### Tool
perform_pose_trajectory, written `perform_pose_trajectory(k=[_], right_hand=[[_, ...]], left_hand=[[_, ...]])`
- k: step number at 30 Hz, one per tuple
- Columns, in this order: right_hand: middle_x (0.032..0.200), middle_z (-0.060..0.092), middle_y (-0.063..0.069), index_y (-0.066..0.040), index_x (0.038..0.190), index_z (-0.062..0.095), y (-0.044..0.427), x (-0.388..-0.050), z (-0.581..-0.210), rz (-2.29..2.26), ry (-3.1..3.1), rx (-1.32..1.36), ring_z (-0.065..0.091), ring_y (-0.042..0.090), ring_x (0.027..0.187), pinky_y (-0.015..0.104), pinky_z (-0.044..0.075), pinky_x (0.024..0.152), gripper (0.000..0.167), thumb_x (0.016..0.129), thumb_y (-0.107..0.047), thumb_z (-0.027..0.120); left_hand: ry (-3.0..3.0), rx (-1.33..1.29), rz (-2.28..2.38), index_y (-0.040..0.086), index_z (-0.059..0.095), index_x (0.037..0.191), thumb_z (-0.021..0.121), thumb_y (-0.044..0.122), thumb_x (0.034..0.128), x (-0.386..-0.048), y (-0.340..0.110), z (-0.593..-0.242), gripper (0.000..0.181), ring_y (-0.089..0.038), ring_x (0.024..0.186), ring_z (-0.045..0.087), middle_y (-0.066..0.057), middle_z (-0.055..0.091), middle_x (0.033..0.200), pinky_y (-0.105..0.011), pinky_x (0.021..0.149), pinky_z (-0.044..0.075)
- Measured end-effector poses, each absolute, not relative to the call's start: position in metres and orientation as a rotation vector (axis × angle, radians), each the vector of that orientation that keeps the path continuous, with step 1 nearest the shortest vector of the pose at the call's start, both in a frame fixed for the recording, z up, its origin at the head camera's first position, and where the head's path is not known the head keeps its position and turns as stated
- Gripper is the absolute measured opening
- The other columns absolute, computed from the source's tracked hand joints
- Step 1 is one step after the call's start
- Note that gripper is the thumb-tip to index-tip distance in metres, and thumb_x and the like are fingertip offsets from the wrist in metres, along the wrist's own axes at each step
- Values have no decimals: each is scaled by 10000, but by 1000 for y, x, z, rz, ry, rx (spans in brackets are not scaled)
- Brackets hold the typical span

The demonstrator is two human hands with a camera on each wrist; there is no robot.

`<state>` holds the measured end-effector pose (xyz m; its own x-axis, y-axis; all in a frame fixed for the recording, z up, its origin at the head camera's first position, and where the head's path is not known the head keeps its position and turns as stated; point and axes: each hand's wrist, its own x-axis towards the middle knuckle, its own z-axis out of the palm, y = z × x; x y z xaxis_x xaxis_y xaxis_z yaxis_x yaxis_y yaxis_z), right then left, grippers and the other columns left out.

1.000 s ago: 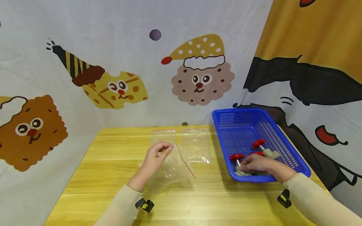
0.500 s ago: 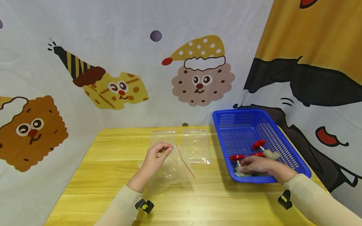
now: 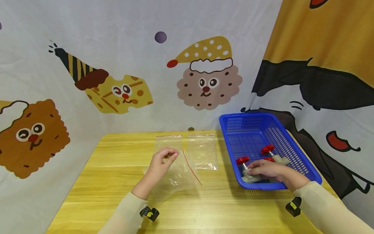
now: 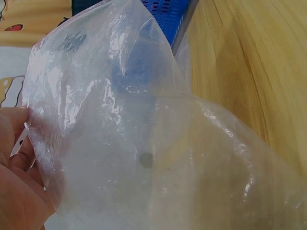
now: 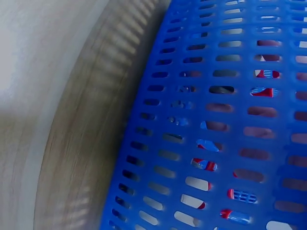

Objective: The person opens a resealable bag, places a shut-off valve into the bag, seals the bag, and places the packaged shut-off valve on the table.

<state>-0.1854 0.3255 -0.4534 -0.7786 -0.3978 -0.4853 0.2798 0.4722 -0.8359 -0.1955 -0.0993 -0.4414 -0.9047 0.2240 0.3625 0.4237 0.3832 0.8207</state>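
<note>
In the head view my left hand (image 3: 160,165) pinches the edge of a clear zip bag (image 3: 176,178) with a red strip along its mouth. The left wrist view shows the bag's film (image 4: 115,143) spreading away from the fingertips. Inside the blue basket (image 3: 226,138), my right hand (image 3: 268,169) holds a beige valve (image 3: 252,178) with a red handwheel at the near left corner. Another red-wheeled valve (image 3: 280,159) lies behind that hand, and a third red handwheel (image 3: 269,159) is partly covered by it. The basket wall hides most of the right hand in the right wrist view.
Two more clear zip bags, a left one (image 3: 166,139) and a right one (image 3: 203,151), lie flat on the wooden table (image 3: 117,182). A cartoon-printed cloth (image 3: 163,97) hangs behind the table. The basket stands at the table's right side.
The valve in my right hand has tilted, its red handwheel rising slightly and shifting left. My left hand and the bag stay in place.
</note>
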Motion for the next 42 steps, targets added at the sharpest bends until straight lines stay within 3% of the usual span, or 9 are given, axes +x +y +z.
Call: perform_pose_trajectory(k=[8,14,17,27,36,42], right_hand=[[1003,600,-16,72,1199,496,333,-188,-451,-1469,2050,-61,564,120,935,363,500,870,389,917,-178,591],[960,625,-23,-36,1093,567,337,-190,-448,-1674,1987,28,610,108,881,272,532,810,202,921,-141,578],[947,627,-26,-50,1074,566,337,-190,-446,-1744,1992,90,618,101,875,250,537,797,187,912,-138,594],[979,614,-53,86,1270,403,340,-191,-440,-1829,1998,118,626,78,891,260,542,803,435,954,-174,547],[927,633,-63,-134,1024,541,345,-193,-438,-2007,1871,242,634,70,854,222,541,771,76,954,-160,552],[952,608,-45,-157,995,553,349,-194,-438,-2076,1792,305,619,86,883,276,547,841,63,963,-210,554]], left_hand=[[-2425,-589,-1552,133,691,969,615,205,925,-195,-99,-440,114,-98,867,591,26,663,952,-266,802,521],[-2414,-579,-1572,134,695,963,625,204,916,-194,-99,-440,109,-115,866,594,15,668,952,-269,805,520],[-2416,-576,-1571,132,697,964,627,209,915,-194,-99,-439,115,-119,864,597,13,669,950,-277,804,523],[-2423,-542,-1591,123,695,963,628,202,917,-195,-100,-438,113,-115,868,595,18,669,944,-312,816,526],[-2403,-533,-1593,124,695,961,633,195,913,-195,-102,-439,106,-111,862,594,6,671,945,-271,800,524],[-2402,-527,-1590,129,694,962,629,208,915,-195,-104,-440,112,-107,859,594,17,667,944,-291,799,527]])
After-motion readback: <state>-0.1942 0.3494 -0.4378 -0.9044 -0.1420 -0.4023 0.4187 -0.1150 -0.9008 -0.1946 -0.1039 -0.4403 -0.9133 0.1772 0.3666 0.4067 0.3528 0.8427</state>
